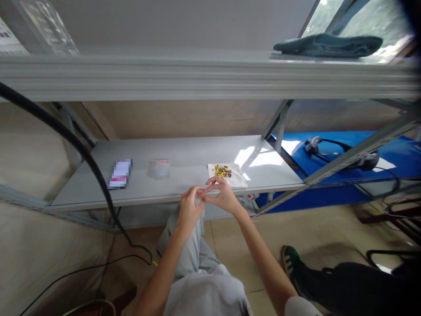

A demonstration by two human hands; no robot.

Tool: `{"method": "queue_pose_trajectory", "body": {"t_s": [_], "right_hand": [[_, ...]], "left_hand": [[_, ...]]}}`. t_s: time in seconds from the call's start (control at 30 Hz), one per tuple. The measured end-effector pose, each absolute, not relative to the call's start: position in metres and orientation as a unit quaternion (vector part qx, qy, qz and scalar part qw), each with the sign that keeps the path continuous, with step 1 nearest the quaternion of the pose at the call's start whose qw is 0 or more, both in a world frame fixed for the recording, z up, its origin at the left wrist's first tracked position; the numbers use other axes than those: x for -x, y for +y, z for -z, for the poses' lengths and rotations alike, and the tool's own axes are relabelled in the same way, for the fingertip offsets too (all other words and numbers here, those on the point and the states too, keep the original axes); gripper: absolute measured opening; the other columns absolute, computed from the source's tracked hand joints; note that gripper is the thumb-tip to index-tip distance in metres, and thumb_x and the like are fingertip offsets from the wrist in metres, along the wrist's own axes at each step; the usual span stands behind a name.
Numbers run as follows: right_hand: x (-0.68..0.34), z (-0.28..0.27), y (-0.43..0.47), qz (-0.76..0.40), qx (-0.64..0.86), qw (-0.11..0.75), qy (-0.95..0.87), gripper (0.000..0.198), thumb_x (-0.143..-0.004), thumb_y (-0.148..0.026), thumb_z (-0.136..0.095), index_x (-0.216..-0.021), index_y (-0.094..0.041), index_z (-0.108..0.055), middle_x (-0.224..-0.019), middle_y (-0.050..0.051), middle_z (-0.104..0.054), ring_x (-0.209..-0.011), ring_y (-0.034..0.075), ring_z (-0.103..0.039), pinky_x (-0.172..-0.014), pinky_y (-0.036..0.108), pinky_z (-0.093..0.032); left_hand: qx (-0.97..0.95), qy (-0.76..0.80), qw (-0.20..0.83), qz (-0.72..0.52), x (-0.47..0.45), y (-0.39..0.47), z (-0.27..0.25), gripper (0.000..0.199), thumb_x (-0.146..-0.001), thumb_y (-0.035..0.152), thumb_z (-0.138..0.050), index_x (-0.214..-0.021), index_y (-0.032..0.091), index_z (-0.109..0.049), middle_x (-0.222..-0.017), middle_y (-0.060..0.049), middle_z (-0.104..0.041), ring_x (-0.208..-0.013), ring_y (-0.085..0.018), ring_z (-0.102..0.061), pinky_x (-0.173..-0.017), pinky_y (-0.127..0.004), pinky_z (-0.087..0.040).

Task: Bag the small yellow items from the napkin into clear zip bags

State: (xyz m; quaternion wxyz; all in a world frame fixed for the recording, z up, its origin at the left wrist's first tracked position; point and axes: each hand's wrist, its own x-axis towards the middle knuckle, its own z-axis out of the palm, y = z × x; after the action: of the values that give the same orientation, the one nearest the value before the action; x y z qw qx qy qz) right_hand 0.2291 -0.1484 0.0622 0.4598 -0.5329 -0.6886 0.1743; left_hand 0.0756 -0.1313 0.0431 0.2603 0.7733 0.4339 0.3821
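Note:
My left hand and my right hand meet at the front edge of a grey metal shelf. Between the fingertips of both hands is a small clear plastic bag with a tiny yellow piece at its mouth. Just beyond my right hand a white sheet lies on the shelf with a small pile of yellow and dark parts on it.
Further left on the shelf lie a small zip bag and a pink and white card. A black cable hangs at the left. A blue table with headphones stands right. Another person's green shoe rests on the floor.

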Motion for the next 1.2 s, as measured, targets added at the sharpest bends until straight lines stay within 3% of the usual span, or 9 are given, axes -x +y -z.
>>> {"method": "queue_pose_trajectory", "body": {"t_s": [0.23,0.37,0.5,0.6,0.7,0.9,1.03,1.2], "right_hand": [[-0.222,-0.078,-0.163,-0.164,0.543,0.424,-0.706,0.008,-0.067,-0.024,-0.073,-0.075,-0.026,-0.073,-0.096,0.003,-0.059,-0.091,0.019,-0.053,-0.086,0.036,-0.04],[-0.218,-0.085,-0.165,-0.138,0.562,0.385,-0.719,0.005,-0.071,-0.024,-0.071,-0.073,-0.028,-0.073,-0.098,0.003,-0.061,-0.09,0.02,-0.052,-0.084,0.037,-0.04],[-0.224,-0.092,-0.168,-0.166,0.54,0.477,-0.673,0.013,-0.079,-0.032,-0.063,-0.085,-0.025,-0.072,-0.098,0.005,-0.061,-0.093,0.018,-0.055,-0.083,0.034,-0.043],[-0.242,-0.089,-0.166,-0.146,0.582,0.534,-0.595,0.022,-0.082,-0.038,-0.058,-0.093,-0.023,-0.07,-0.096,0.006,-0.063,-0.089,0.018,-0.057,-0.071,0.03,-0.044],[-0.27,-0.067,-0.158,-0.118,0.656,0.525,-0.53,0.027,-0.083,-0.041,-0.054,-0.091,-0.019,-0.069,-0.097,0.008,-0.065,-0.08,0.017,-0.057,-0.066,0.029,-0.043],[-0.318,0.001,-0.141,-0.071,0.782,0.395,-0.477,0.03,-0.074,-0.034,-0.057,-0.094,-0.017,-0.069,-0.093,0.009,-0.062,-0.074,0.018,-0.057,-0.068,0.03,-0.042],[-0.325,0.023,-0.136,-0.065,0.803,0.362,-0.469,0.031,-0.073,-0.035,-0.056,-0.097,-0.019,-0.068,-0.087,0.006,-0.062,-0.072,0.017,-0.057,-0.064,0.027,-0.039],[-0.323,0.025,-0.125,-0.017,0.831,0.342,-0.438,0.037,-0.072,-0.04,-0.056,-0.1,-0.019,-0.067,-0.093,0.007,-0.062,-0.083,0.021,-0.055,-0.077,0.034,-0.035]], "left_hand": [[-0.787,0.422,0.255,-0.371,-0.074,-0.131,-0.04,0.033,-0.073,0.008,-0.057,-0.104,0.019,-0.055,-0.091,-0.004,-0.065,-0.084,-0.017,-0.06,-0.082,-0.031,-0.042],[-0.778,0.39,0.295,-0.394,-0.079,-0.135,-0.045,0.029,-0.069,0.004,-0.057,-0.093,0.019,-0.061,-0.091,-0.005,-0.065,-0.089,-0.019,-0.06,-0.084,-0.031,-0.042],[-0.649,0.392,0.471,-0.451,-0.081,-0.137,-0.054,0.019,-0.073,0.017,-0.061,-0.092,0.017,-0.062,-0.09,-0.006,-0.066,-0.086,-0.017,-0.062,-0.081,-0.028,-0.045],[-0.496,0.376,0.628,-0.466,-0.077,-0.134,-0.06,0.031,-0.075,0.031,-0.064,-0.101,0.015,-0.062,-0.081,-0.004,-0.067,-0.078,-0.014,-0.064,-0.08,-0.027,-0.047],[-0.386,0.358,0.701,-0.481,-0.071,-0.131,-0.065,0.041,-0.069,0.036,-0.07,-0.104,0.016,-0.063,-0.078,-0.002,-0.066,-0.074,-0.013,-0.066,-0.081,-0.028,-0.048],[-0.365,0.366,0.71,-0.478,-0.069,-0.13,-0.064,0.045,-0.062,0.04,-0.074,-0.099,0.016,-0.065,-0.076,-0.001,-0.066,-0.072,-0.013,-0.066,-0.082,-0.03,-0.049],[-0.387,0.364,0.701,-0.475,-0.07,-0.131,-0.062,0.043,-0.062,0.036,-0.076,-0.097,0.013,-0.066,-0.071,-0.002,-0.066,-0.069,-0.013,-0.064,-0.079,-0.029,-0.048],[-0.487,0.399,0.635,-0.448,-0.071,-0.13,-0.063,0.036,-0.066,0.035,-0.072,-0.094,0.014,-0.066,-0.07,-0.002,-0.065,-0.069,-0.012,-0.062,-0.074,-0.025,-0.047]]}}
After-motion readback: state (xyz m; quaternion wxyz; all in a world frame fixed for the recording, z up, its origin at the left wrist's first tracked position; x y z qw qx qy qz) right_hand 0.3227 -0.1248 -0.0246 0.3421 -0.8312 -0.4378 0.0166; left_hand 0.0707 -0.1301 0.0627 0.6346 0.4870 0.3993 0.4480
